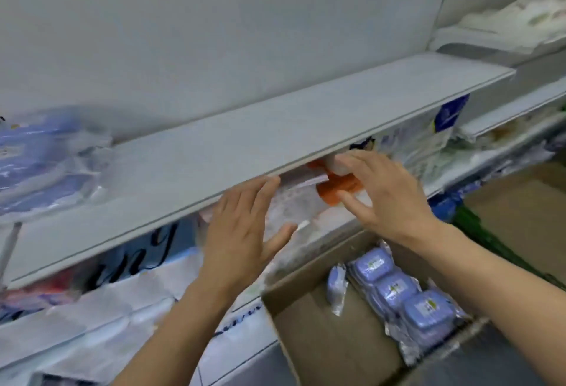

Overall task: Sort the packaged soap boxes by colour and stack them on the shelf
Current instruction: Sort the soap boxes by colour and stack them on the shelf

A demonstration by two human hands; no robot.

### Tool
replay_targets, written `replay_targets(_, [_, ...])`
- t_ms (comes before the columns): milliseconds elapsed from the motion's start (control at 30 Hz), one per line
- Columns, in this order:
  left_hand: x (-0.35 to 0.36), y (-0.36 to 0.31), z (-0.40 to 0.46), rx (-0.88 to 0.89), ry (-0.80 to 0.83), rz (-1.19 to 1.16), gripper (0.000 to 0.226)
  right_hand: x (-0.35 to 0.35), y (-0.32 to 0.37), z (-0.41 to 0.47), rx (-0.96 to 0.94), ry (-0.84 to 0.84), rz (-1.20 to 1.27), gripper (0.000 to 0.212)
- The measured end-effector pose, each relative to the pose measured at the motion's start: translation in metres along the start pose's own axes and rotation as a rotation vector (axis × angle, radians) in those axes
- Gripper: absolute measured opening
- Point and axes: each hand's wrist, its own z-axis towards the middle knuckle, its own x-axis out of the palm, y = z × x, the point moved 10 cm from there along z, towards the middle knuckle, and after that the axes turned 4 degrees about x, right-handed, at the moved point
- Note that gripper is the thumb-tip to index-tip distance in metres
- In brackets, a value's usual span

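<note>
Under the grey upper shelf (pixel 275 128), wrapped soap boxes stand on the lower shelf: a pale pink pack (pixel 294 201) and orange ones (pixel 333 189) beside it. My left hand (pixel 242 232) reaches in with straight fingers against the pink pack's left side. My right hand (pixel 382 189) lies with spread, straight fingers on the orange boxes; its fingertips touch a whitish pack (pixel 337 165). Below, a cardboard carton (pixel 330 339) holds several purple soap boxes (pixel 395 290) in clear wrap.
Blue packaged goods (pixel 46 159) lie on the upper shelf at the left. White printed bags (pixel 122 293) fill the lower shelf's left part, and more white packs (pixel 428 140) stand to the right. A second brown carton (pixel 526 220) sits at the right.
</note>
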Motion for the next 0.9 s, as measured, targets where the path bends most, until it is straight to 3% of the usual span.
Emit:
replay_targets(100, [0.067, -0.041, -0.005, -0.025, 0.125, -0.149, 0.058, 0.023, -0.071, -0.046, 0.126, 0.086, 0.044, 0.049])
replay_targets(233, [0.180, -0.075, -0.030, -0.207, 0.415, -0.380, 0.055, 0.090, -0.167, -0.129, 0.407, 0.382, 0.103, 0.047])
replay_targets(333, [0.266, -0.078, -0.059, -0.410, 0.611, -0.564, 0.053, 0.146, -0.220, -0.198, 0.549, 0.626, 0.116, 0.050])
replay_targets(433, [0.344, -0.053, -0.095, -0.694, 0.701, -0.636, 0.056, 0.199, -0.259, -0.272, 0.658, 0.897, 0.037, 0.066])
replay_targets(567, [0.421, -0.024, -0.136, -0.864, 0.830, -0.500, 0.087, 0.253, -0.282, -0.331, 0.634, 1.128, -0.092, 0.085])
replay_targets(733, [0.489, -0.008, -0.147, -1.001, 0.848, -0.519, 0.095, 0.299, -0.289, -0.338, 0.469, 1.167, -0.299, 0.087])
replay_targets(900, [0.528, -0.005, -0.150, -1.106, 0.758, -0.509, 0.067, 0.329, -0.297, -0.338, 0.404, 1.191, -0.422, 0.087])
